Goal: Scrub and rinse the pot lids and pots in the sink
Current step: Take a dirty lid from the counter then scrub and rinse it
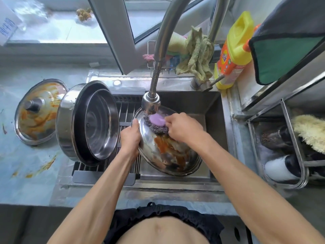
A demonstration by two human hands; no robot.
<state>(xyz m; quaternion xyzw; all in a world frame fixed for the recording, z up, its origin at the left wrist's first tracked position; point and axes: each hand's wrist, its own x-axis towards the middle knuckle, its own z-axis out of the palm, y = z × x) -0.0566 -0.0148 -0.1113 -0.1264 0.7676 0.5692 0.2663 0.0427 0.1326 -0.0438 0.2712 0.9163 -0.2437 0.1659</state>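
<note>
Hands: L hand (130,138) grips the left rim of the steel pot lid (159,147), thumb over the edge; R hand (182,128) holds a steel-wool scourer (156,126) w/ purple plastic handle, pressing it on the lid's upper part.
Lid in sink: held tilted over the sink basin (216,120), orange sauce streaks across its middle and lower half.
Faucet: pull-out spray head (150,103) sits right above the lid's top edge, just beside the scourer.
Drain rack: slatted rack (126,111) spans the sink's left part; nested steel pots (88,122) lean on it on their side, openings facing right.
Second lid: pot lid w/ knob (37,111) lies on the bench (26,173) left of the pots, smeared orange; sauce smudges on the bench nearby.
Behind sink: wire caddy w/ cloths, green rag (197,55) draped over it; yellow detergent bottle (233,50) at the right rear corner.
Right side: metal shelf rack (288,155) w/ a pale brush and dark items, too blurred to name.
</note>
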